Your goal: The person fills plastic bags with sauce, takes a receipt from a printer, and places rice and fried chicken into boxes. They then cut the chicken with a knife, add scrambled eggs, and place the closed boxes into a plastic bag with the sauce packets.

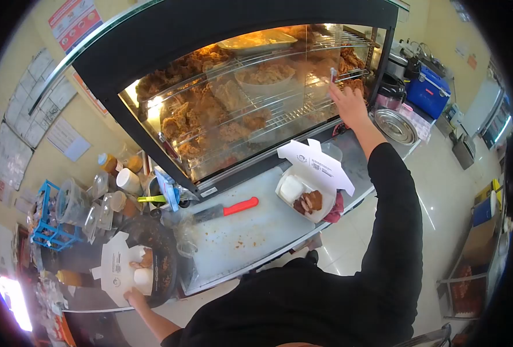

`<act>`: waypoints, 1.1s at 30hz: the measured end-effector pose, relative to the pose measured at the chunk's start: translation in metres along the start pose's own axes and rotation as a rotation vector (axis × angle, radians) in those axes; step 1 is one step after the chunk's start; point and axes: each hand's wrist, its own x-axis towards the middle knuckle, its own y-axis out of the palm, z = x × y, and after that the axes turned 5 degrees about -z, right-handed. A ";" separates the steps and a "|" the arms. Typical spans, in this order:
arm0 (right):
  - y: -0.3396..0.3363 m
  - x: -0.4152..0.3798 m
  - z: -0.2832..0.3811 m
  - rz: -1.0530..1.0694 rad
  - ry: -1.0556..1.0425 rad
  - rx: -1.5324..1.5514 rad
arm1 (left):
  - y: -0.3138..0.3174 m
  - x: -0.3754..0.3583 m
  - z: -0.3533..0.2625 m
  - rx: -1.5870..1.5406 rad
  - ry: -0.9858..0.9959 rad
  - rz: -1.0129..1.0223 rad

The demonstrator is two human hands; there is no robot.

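Two open white boxes in view, both holding food. Far left: blue basket [54, 234] with tubs and bottles beside it on the tabletop. Next, left box [117, 266], lid raised, with a white mound [143, 281] and a browned piece [145, 258] inside; it sits at the dark round pan [167, 254], overlapping its left side. Left hand [135, 296] at this box's near edge, fingers touching it; cannot tell how far they close or whether they grip. Mid-tabletop: red-handled knife [241, 206] lying on the pale board [227, 231], blade to the left, crumbs nearby. Behind stands the lit glass cabinet [227, 26], stocked with fried pieces on wire racks. Right box [308, 196], lid raised, on the board's right end, holding another white mound and browned pieces; red cloth [335, 209] just beside it. Right hand [350, 105] raised at the cabinet's right side, fingers curled by a small pale handle [332, 73]; firmness of hold cannot be told. Farther right: round metal lid [395, 126], then blue cooler [428, 92].
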 end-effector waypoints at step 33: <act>0.049 -0.019 -0.040 0.048 0.643 0.385 | -0.034 0.006 0.030 -0.682 -0.392 0.360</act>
